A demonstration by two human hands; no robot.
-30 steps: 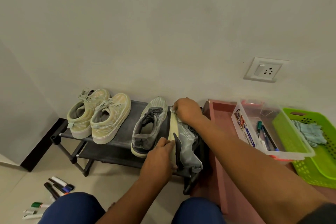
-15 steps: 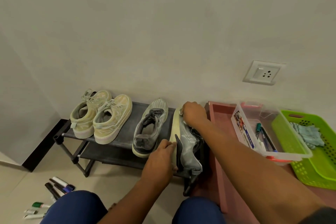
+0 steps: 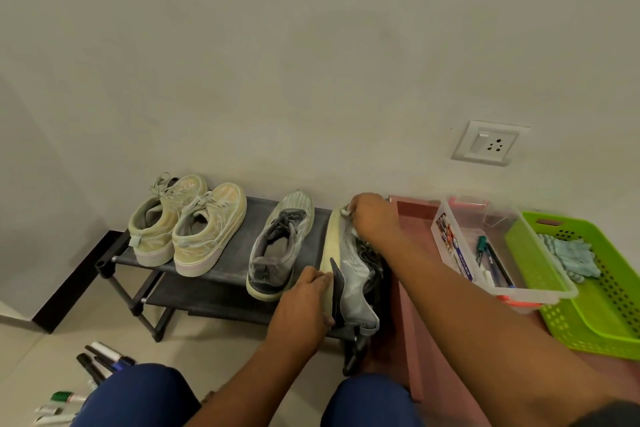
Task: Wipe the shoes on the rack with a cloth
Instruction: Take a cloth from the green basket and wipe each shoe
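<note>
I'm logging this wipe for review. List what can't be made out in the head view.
- Cloth: only a white scrap shows; the right hand covers the rest.
- Tilted grey shoe: its right side is hidden by the right forearm, its heel end by the left hand.
- Box label: print too small to read.
- Markers: partly cut off by the knee and the bottom edge.

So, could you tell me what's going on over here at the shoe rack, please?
A person is wiping a grey sneaker tipped on its side on the black two-tier shoe rack. The left hand steadies its heel, while the right hand presses a small white cloth against the toe. Its grey partner and a pale yellow-green pair stand upright alongside.
</note>
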